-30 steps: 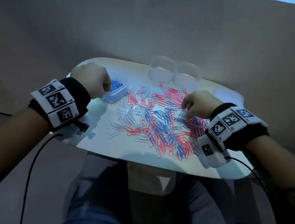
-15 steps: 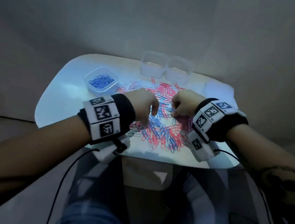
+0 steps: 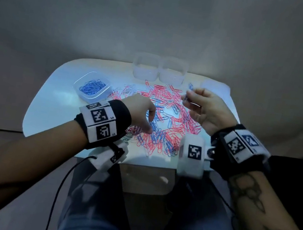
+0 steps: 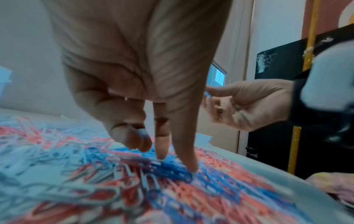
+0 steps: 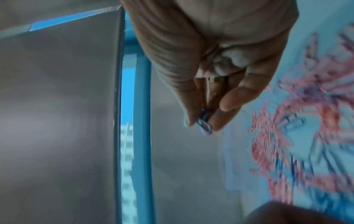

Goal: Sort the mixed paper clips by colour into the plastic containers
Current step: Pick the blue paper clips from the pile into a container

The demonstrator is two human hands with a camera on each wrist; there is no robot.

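A mixed pile of pink, blue and white paper clips (image 3: 165,121) covers the middle of the white table (image 3: 47,109). A clear container (image 3: 79,87) at the left holds blue clips. My left hand (image 3: 150,123) is down on the pile. Its thumb and forefinger (image 4: 161,151) reach down straight and touch blue clips (image 4: 172,166), with a small gap between the tips. My right hand (image 3: 187,94) is raised above the pile's far right side, palm turned toward me, and pinches a blue clip (image 5: 204,127) between thumb and fingers.
Two empty clear containers (image 3: 146,68) (image 3: 172,73) stand side by side at the table's far edge. A further clear plastic piece (image 3: 214,88) lies at the far right corner. My legs are below the table's near edge.
My left hand has come from the blue-clip container to the pile and lowered its fingers onto it. My right hand has lifted off the pile and turned palm up with a blue clip.
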